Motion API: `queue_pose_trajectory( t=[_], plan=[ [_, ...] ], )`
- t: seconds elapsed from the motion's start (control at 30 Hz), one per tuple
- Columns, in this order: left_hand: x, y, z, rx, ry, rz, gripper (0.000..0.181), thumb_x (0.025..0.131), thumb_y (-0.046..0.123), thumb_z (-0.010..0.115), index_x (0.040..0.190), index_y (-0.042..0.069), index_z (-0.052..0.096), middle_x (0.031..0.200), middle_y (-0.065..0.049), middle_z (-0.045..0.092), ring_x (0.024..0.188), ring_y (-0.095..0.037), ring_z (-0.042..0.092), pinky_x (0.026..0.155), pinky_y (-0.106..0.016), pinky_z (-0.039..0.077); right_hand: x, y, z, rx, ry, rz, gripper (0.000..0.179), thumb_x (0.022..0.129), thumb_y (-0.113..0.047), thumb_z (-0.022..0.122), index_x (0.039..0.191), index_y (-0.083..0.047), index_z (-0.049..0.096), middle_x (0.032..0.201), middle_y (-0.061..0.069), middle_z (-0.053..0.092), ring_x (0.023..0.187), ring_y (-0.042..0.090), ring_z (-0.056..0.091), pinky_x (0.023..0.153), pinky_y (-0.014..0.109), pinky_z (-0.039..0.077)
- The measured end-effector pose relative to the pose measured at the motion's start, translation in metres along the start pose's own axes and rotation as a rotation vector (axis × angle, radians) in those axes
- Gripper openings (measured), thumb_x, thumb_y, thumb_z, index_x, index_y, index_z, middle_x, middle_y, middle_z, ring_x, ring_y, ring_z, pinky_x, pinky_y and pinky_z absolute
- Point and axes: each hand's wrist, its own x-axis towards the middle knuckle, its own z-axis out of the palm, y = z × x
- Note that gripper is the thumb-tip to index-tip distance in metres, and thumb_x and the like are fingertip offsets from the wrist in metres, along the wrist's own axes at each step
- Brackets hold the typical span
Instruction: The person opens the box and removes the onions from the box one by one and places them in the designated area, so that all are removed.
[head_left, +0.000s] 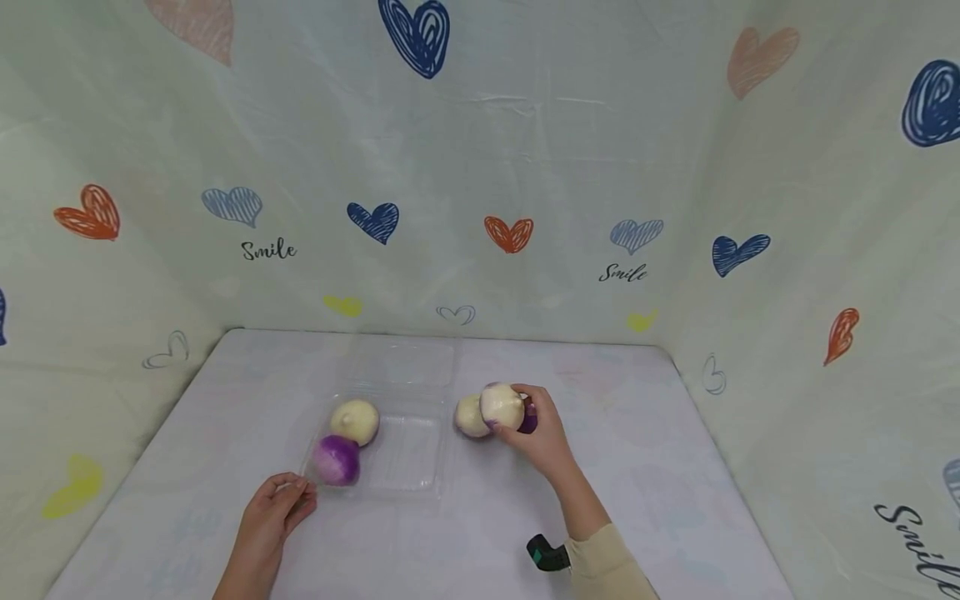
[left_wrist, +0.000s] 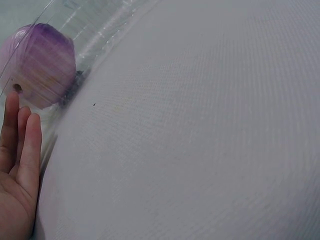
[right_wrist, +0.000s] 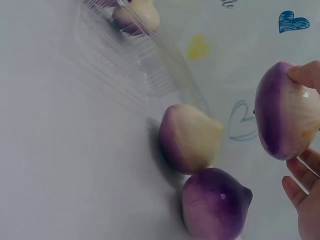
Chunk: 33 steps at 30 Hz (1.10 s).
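My right hand (head_left: 536,429) holds a white-and-purple turnip (head_left: 502,406) between thumb and fingers, raised above the table. Beneath and behind it are a paler turnip (right_wrist: 190,139) and a mostly purple turnip (right_wrist: 216,204), side by side. To the left, a clear plastic container (head_left: 405,454) has its lid folded back. A whitish turnip (head_left: 355,422) and a purple turnip (head_left: 336,460) sit in its left part. My left hand (head_left: 281,508) is at the container's front left corner, thumb and forefinger at the rim. Other fingers (left_wrist: 31,145) extend along the outside in the left wrist view.
A white table (head_left: 450,550) carries everything. Behind and at the sides hangs a pale curtain (head_left: 540,167) printed with hearts. A black device (head_left: 547,553) shows beside the right sleeve.
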Motion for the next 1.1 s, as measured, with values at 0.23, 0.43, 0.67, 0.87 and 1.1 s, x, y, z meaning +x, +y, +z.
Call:
queue_pose_trajectory(
  t=[0.23, 0.43, 0.67, 0.87, 1.1],
  plan=[
    [0.0, -0.001, -0.003, -0.017, -0.006, 0.024, 0.013, 0.101, 0.013, 0.056, 0.091, 0.021, 0.059, 0.085, 0.004, 0.068, 0.083, -0.008, 0.065, 0.079, -0.022, 0.056, -0.003, 0.004, -0.01, -0.017, 0.078, -0.022, 0.061, 0.075, -0.013, 0.083, 0.128, -0.006, 0.053, 0.119, 0.009, 0.053, 0.101, 0.024, 0.046, 0.087, 0.05, 0.044],
    [0.0, -0.001, -0.003, -0.031, -0.027, 0.051, 0.012, 0.101, 0.013, 0.055, 0.092, 0.02, 0.06, 0.086, 0.004, 0.068, 0.084, -0.008, 0.065, 0.079, -0.022, 0.056, -0.005, 0.017, -0.016, 0.015, 0.138, 0.015, 0.062, 0.075, -0.009, 0.082, 0.13, -0.007, 0.052, 0.122, 0.012, 0.052, 0.103, 0.025, 0.047, 0.091, 0.052, 0.041],
    [0.001, 0.0, -0.002, -0.037, -0.024, 0.047, 0.012, 0.101, 0.011, 0.055, 0.093, 0.019, 0.059, 0.086, 0.004, 0.068, 0.083, -0.008, 0.064, 0.079, -0.022, 0.056, -0.01, 0.027, -0.025, 0.032, 0.191, 0.06, 0.065, 0.076, -0.007, 0.083, 0.131, -0.003, 0.05, 0.125, 0.015, 0.05, 0.108, 0.026, 0.046, 0.094, 0.052, 0.04],
    [0.0, 0.0, -0.001, -0.03, -0.025, 0.053, 0.012, 0.101, 0.01, 0.055, 0.093, 0.018, 0.059, 0.086, 0.003, 0.068, 0.083, -0.008, 0.064, 0.079, -0.022, 0.056, -0.013, 0.038, -0.032, 0.035, 0.235, 0.131, 0.064, 0.076, -0.006, 0.081, 0.131, -0.002, 0.05, 0.127, 0.015, 0.047, 0.111, 0.027, 0.044, 0.095, 0.046, 0.039],
    [0.0, -0.001, 0.001, -0.025, -0.018, 0.04, 0.011, 0.101, 0.012, 0.056, 0.093, 0.019, 0.059, 0.085, 0.004, 0.068, 0.084, -0.008, 0.065, 0.08, -0.022, 0.056, -0.016, 0.049, -0.038, 0.027, 0.28, 0.225, 0.065, 0.078, -0.016, 0.083, 0.132, -0.005, 0.049, 0.129, 0.014, 0.041, 0.113, 0.03, 0.046, 0.094, 0.041, 0.039]
  ],
)
